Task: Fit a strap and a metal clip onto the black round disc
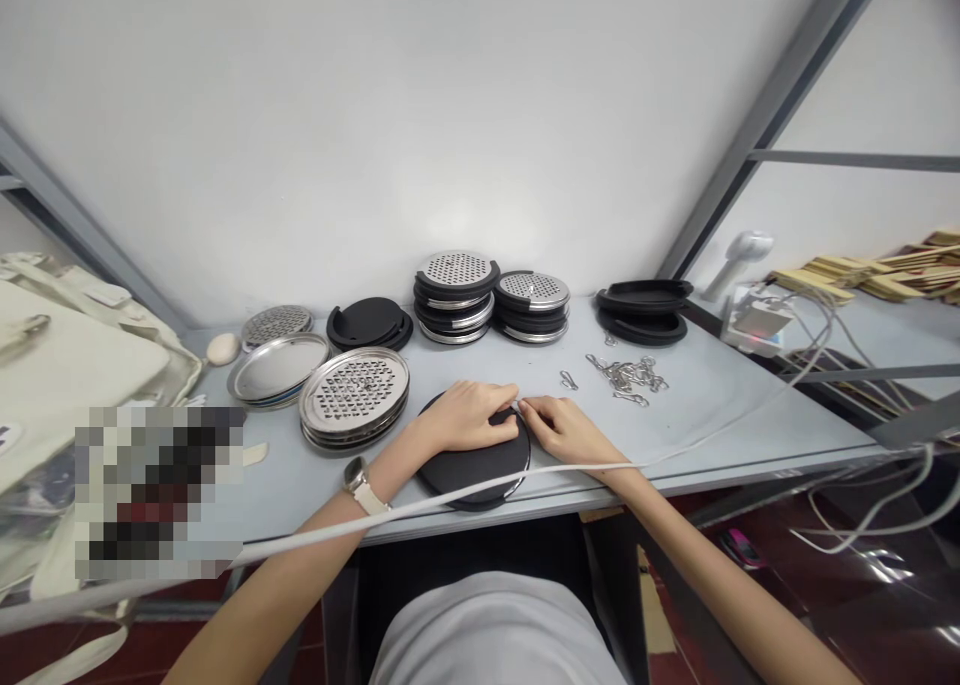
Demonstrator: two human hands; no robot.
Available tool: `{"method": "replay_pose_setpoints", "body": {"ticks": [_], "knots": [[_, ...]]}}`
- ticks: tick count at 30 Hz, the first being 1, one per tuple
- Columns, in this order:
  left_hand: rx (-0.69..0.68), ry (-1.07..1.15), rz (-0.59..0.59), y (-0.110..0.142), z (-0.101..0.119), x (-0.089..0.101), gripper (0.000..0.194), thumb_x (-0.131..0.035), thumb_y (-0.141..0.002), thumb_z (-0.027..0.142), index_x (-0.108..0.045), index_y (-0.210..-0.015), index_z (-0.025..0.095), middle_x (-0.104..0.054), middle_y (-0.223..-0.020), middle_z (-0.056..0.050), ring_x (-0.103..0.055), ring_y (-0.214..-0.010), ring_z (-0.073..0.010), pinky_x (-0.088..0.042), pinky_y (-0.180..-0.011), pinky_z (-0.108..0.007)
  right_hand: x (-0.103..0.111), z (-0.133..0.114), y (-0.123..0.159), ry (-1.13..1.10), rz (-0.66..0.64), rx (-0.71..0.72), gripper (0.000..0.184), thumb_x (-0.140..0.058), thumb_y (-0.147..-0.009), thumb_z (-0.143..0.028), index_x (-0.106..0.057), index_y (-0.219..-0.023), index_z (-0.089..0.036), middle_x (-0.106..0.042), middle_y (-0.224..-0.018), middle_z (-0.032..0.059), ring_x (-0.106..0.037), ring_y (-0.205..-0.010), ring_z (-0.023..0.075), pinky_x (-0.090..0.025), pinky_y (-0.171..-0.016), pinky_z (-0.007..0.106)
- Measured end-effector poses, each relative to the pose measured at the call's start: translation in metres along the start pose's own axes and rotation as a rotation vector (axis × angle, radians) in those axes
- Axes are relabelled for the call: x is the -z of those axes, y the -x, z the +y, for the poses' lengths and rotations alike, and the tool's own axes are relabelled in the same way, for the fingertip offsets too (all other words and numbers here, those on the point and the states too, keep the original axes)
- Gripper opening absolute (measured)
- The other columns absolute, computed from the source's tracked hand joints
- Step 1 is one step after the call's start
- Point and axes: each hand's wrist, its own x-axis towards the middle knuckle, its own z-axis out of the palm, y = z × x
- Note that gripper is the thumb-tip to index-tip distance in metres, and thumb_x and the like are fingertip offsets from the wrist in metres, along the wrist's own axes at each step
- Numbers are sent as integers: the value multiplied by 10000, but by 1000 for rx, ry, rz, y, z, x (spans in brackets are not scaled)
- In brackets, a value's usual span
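Observation:
In front of me on the table lies a round black disc (480,465) with a bit of shiny metal rim along its right edge. My left hand (474,415) rests on top of it, fingers curled and closed at its far edge. At the upper right edge of the disc, my right hand (561,427) is closed in a pinch close to the left fingertips; what it pinches is too small and hidden to make out. Small metal clips (628,377) lie in a loose pile beyond the right hand, with a single clip (569,380) apart from them.
Left of the disc stand stacked perforated metal grater plates (354,390) and a plain metal plate (277,367). Black round holders (367,323), mixed stacks (456,290) and black rings (643,310) line the wall. A white cable (450,490) crosses before my forearms. A handheld scanner (739,260) stands right.

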Motion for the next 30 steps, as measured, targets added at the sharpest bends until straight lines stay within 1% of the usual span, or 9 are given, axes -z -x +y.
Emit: {"method": "replay_pose_setpoints", "body": {"ticks": [7,15,21,26,30], "knots": [[12,-13,-8,0,0,0,80,-495,-829,276,-496,-786,209,-556,-676,31,-504,-576,-129,-277,-528,-267,1,-1,-1,-8,10,5,395,-322,-930,-325,-535,-639,-164,-598,-615,26,-484,-549,128,-320,-559,245],[5,-19,8,0,-1,-1,82,-488,-828,278,-486,-780,211,-553,-669,31,-497,-571,-129,-268,-527,-264,-1,2,0,-39,4,-5,363,-343,-914,-314,-501,-621,-171,-543,-577,1,-456,-534,120,-307,-542,240],[13,-16,2,-1,1,0,95,-480,-835,287,-502,-787,208,-563,-677,24,-509,-580,-133,-284,-531,-269,-2,0,1,-85,24,9,278,-355,-909,-295,-498,-703,-176,-538,-632,-8,-442,-561,114,-318,-557,231],[8,-7,9,-1,1,-1,103,-479,-835,293,-494,-778,209,-570,-683,18,-502,-582,-137,-280,-541,-262,-1,-2,2,-119,35,3,231,-375,-898,-287,-426,-694,-191,-444,-595,-39,-389,-535,101,-294,-529,224],[-1,-4,21,0,0,-2,107,-475,-833,293,-476,-767,209,-562,-674,23,-486,-568,-132,-270,-538,-259,-2,-2,2,-145,40,11,224,-379,-891,-278,-409,-686,-194,-412,-589,-47,-367,-533,97,-286,-524,223]]}}
